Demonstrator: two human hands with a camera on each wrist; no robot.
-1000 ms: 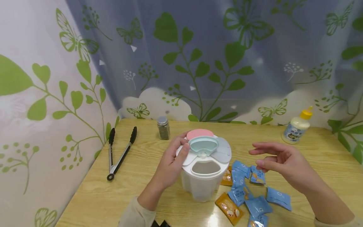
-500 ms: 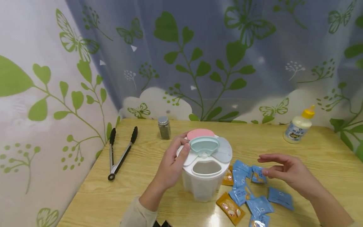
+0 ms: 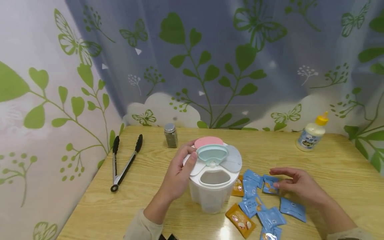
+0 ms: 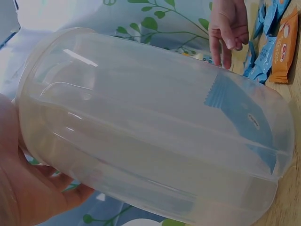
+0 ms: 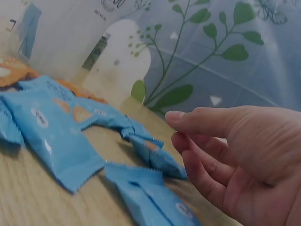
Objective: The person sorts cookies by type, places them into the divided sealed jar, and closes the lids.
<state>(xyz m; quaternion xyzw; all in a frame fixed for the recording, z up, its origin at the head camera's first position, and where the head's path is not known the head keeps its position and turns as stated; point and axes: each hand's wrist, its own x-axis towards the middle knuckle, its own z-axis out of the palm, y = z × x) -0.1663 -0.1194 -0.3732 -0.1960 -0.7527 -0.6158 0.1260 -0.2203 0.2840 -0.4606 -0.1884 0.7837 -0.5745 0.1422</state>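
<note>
My left hand [image 3: 177,173] grips the rim of a clear plastic container [image 3: 208,198], its thumb on the white lid [image 3: 192,168]. The lid has pink, mint and grey flaps; the mint flap [image 3: 213,153] is raised, and an opening shows at the front. Inside the container stands a blue packet [image 4: 247,117], seen through the wall. My right hand [image 3: 300,186] hovers at a small blue snack packet [image 3: 271,184] on the table, fingers loosely bent and nothing between them. Other blue packets [image 5: 56,132] and an orange packet [image 3: 240,220] lie around it.
Black-tipped tongs [image 3: 126,166] lie spread at the left. A spice jar [image 3: 170,135] with a metal cap stands behind the container. A yellow-capped bottle [image 3: 310,133] is at the back right. A patterned curtain [image 3: 222,66] hangs behind the wooden table [image 3: 144,203].
My right hand has come down from above the table to the blue packet, its thumb nearing it. My left hand keeps its grip on the container.
</note>
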